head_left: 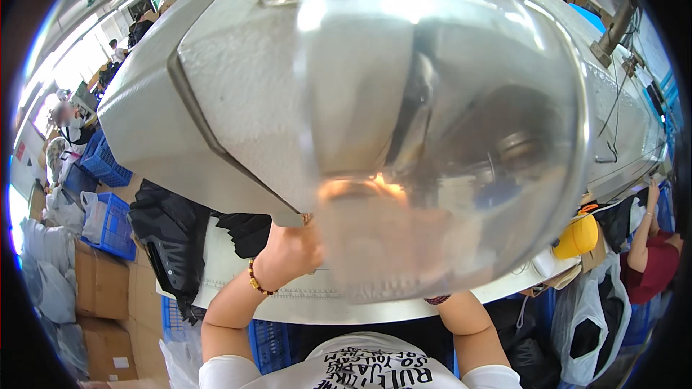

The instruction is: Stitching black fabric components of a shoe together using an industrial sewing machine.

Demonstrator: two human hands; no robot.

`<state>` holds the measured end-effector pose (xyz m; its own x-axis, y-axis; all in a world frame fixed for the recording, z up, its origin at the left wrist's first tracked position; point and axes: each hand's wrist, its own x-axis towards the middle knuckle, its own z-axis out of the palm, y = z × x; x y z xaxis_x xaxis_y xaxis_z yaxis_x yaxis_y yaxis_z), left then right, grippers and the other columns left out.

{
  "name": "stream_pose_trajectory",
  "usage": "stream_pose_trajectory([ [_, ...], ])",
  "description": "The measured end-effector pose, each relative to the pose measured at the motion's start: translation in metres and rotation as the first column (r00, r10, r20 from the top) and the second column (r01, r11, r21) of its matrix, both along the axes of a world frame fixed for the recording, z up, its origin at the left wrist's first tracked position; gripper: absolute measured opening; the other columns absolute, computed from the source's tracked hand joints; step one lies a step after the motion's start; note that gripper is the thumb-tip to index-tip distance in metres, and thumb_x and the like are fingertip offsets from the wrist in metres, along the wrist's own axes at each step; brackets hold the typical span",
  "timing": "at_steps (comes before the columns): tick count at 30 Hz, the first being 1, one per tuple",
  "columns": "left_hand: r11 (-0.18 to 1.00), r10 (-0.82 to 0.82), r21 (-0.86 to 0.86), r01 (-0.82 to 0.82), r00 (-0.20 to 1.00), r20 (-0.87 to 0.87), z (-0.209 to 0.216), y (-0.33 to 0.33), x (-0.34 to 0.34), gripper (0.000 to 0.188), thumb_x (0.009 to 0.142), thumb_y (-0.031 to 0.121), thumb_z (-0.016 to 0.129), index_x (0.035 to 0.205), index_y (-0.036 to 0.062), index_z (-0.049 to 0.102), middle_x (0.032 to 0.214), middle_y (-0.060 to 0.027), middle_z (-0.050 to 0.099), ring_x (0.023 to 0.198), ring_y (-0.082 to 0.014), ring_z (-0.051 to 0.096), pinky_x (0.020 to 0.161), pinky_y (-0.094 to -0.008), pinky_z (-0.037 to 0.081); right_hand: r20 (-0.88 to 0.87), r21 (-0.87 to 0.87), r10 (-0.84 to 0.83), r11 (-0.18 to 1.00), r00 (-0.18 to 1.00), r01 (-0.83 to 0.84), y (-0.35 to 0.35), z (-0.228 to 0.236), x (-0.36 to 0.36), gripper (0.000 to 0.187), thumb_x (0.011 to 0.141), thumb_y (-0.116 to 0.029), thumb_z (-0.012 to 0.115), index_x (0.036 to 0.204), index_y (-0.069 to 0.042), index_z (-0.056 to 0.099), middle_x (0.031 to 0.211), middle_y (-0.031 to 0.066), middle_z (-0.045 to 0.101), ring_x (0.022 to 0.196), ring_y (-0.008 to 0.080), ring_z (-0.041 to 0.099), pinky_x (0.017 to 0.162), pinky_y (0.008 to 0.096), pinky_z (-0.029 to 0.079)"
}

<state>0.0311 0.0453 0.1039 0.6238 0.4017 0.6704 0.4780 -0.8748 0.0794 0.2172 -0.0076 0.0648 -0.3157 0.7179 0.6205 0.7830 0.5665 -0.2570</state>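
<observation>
"Black cloth [245,234], several dark folds with a jagged edge, on the pale surface [229,274]. Eight o'clock from the middle of the view, partly hidden by the sewing machine [238,79]. Left hand?"

"Left hand [292,248] at seven o'clock: curled narrow, close against the machine's lower edge. Cloth just beside it, between nine and ten o'clock. Fingertips hidden; cannot tell whether they hold anything."

"Right hand?"

"Right hand [425,234] behind the clear shield [504,245], a blur only. Wrist comes in from five o'clock. Wide, narrow or holding: cannot tell."

"How would the cloth handle?"

"My reading: light, limp, not fragile, edges apt to fold under or bunch. Slipperiness uncertain; weave too small to make out. I'd take hold near the outer edge, on the nine o'clock side clear of the machine, fingers flat, pressing it lightly to the surface. A pinch mid-piece would likely ruck it."

"Anything around?"

"Dark bundle [169,245] with pale print, farther out toward eight o'clock; looks bulkier, probably wants support from below. Yellow tub [577,236] between three and four, beyond the shield."
</observation>
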Motion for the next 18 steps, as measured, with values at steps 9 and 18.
stream_pose_trajectory([
  [9,0.988,0.032,-0.152,-0.017,0.995,0.094,0.004,-0.009,0.004,0.011,0.064,0.008,0.066,0.061,0.0043,0.056,0.06,-0.0038,0.048,0.053,-0.0178,0.051,0.048,-0.0291,0.043,-0.122,0.014,0.101,0.995,0.987,-0.1,0.009,-0.015,0.004,0.017,0.073,-0.013,0.059,0.089,-0.01,0.062,0.084,0.0074,0.059,0.074,0.0244,0.059,0.063,0.0341,0.048],
  [18,0.854,0.019,-0.508,-0.117,0.981,-0.194,0.031,0.014,-0.054,0.037,0.071,0.015,0.062,0.105,0.003,0.057,0.099,-0.0163,0.059,0.085,-0.0302,0.059,0.073,-0.0333,0.047,-0.213,0.051,0.164,0.986,0.963,-0.157,0.012,-0.015,0.018,0.019,0.074,-0.014,0.06,0.093,-0.009,0.062,0.086,0.0078,0.06,0.074,0.0246,0.059,0.063,0.0339,0.048],
])
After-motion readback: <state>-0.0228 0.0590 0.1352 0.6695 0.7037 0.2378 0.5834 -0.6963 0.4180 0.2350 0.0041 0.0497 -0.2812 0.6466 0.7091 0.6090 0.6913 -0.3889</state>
